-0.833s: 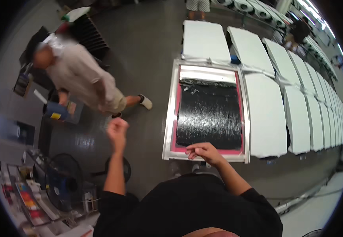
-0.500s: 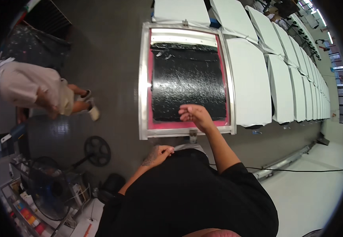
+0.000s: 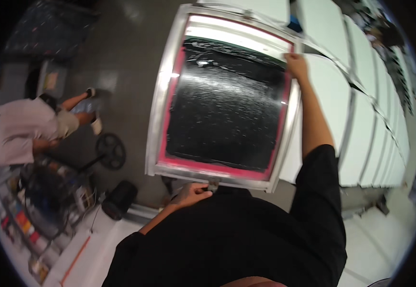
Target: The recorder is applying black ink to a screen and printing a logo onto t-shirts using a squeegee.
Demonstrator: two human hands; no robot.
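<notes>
In front of me is a screen-printing frame [image 3: 156, 105] of silver metal, tilted a little in view. Pink tape lines its inner edges, and wet, glossy black ink [image 3: 227, 119] covers most of the mesh. A pale bar [image 3: 236, 36] spans the frame's far end. My right hand [image 3: 295, 66] reaches forward and grips the right rail, close to that bar's end. At the near edge, my left hand [image 3: 193, 195] is closed, its fingertips at a small metal bracket [image 3: 213, 185] on the frame.
Rows of white-covered boards [image 3: 332, 95] run along the right and far side. A person [image 3: 21, 126] in a light shirt bends over at the left. Nearer stand a black fan [image 3: 50, 201], a dark round wheel [image 3: 111, 151] and a shelf with colourful items [image 3: 23, 222].
My right hand has moved from above the near ink to the far part of the right rail. My left hand now meets the bracket. The frame appears nearer and tilted; the other person bends lower.
</notes>
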